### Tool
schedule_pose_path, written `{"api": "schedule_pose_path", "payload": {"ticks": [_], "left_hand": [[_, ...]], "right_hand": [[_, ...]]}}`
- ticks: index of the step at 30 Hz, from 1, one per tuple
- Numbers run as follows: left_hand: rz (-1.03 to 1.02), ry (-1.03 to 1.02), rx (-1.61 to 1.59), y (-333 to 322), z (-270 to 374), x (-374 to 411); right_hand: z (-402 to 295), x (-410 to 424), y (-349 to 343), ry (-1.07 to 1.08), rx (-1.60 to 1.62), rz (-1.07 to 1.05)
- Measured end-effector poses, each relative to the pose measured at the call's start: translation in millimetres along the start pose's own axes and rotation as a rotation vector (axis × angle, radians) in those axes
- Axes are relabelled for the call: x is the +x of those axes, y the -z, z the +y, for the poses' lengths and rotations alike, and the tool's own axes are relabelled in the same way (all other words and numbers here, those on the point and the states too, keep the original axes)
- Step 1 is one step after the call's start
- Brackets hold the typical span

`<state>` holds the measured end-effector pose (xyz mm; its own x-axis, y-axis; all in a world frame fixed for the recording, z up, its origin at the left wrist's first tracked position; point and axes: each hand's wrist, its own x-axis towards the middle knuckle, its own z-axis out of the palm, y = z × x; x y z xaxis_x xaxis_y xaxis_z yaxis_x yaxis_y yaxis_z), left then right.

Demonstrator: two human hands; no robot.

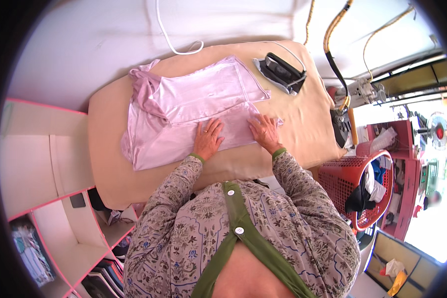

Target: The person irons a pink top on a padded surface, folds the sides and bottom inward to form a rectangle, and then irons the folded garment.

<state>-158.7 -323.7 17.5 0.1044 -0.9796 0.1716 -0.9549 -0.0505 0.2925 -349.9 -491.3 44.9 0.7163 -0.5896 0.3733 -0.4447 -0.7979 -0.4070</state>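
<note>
A pink satin garment (205,95) lies spread over the tan cloth cover of an ironing table (301,130). Its left end is bunched and folded over, while the right part lies flatter. My left hand (208,138), with a ring on one finger, rests palm down on the near part of the fabric. Farther right, my right hand (265,131) lies on the garment near its right edge, fingers spread. Neither hand visibly grips the cloth. Beyond the right hand, a black and grey iron (282,73) rests on the table's far right, with a pale cord.
White-and-pink shelving (78,257) with folded items stands at left. To the right are a red plastic basket (342,175) holding clothes, a second iron (341,126) by the table edge, and a fan (437,131). A white cable (167,37) hangs along the wall behind.
</note>
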Motion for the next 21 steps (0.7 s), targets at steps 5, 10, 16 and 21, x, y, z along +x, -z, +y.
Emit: {"api": "schedule_pose_path", "payload": {"ticks": [5,10,16,21], "left_hand": [[-0.06,0.062,0.128,12,11,-5],[0.1,0.076,-0.055,20,-9,-25],[0.644,0.842,0.107,66,-95,-141],[0.528,1.23,0.139,98,-135,-221]], "right_hand": [[53,72,-9,0.152,0.022,0.203],[111,179,17,0.057,-0.424,0.201],[156,217,10,-0.116,-0.162,-0.198],[103,221,41,-0.115,-0.063,-0.118]]}}
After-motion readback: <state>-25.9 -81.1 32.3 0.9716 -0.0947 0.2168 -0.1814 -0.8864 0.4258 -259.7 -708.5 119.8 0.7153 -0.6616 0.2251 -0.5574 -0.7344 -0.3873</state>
